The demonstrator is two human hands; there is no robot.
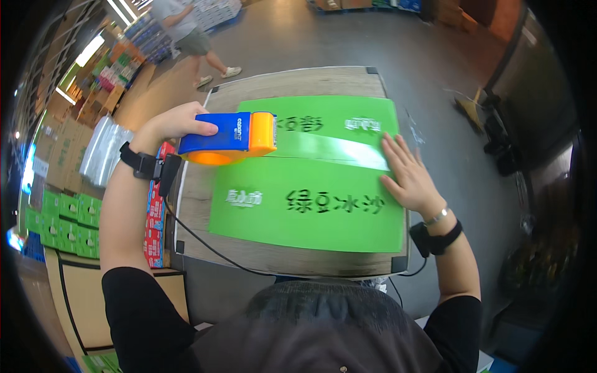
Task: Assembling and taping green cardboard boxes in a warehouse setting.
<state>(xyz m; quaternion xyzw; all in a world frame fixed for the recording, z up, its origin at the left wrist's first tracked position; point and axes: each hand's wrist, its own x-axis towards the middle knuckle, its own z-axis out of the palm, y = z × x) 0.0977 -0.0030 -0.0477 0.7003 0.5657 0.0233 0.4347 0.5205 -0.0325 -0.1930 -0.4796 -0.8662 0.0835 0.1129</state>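
A green cardboard carton bearing printed writing lies in front of me with its two top flaps meeting at a middle seam. My left hand grips a blue and orange packing tape dispenser over the carton's left side. From the dispenser's orange head, a strip of clear packing tape runs along the seam to the right edge. There my right hand lies with fingers spread, touching the carton beside the tape's end and holding no object. The left fingers around the dispenser's far side are partly hidden.
Under the carton is a wood-grain table with dark corner pieces. Red printed boxes and stacked green boxes stand to the left. A person is on the floor beyond. A broom lies at right. Cables hang from both wrist straps.
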